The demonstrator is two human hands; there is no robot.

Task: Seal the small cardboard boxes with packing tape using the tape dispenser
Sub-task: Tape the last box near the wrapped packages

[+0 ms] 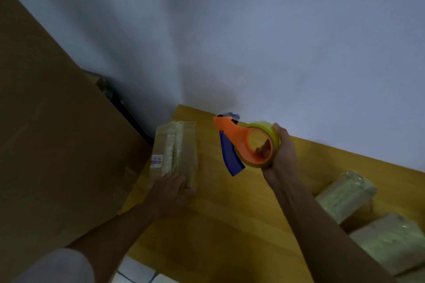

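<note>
Head view: right hand (281, 153) grips tape dispenser (243, 145) (nose pointing up-left); left hand (171, 188) flat on box (181, 145).

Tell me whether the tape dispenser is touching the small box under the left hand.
Apart. The head view shows the tape dispenser held up in the right hand, with bare wooden table visible between it and the small box that the left hand presses.
</note>
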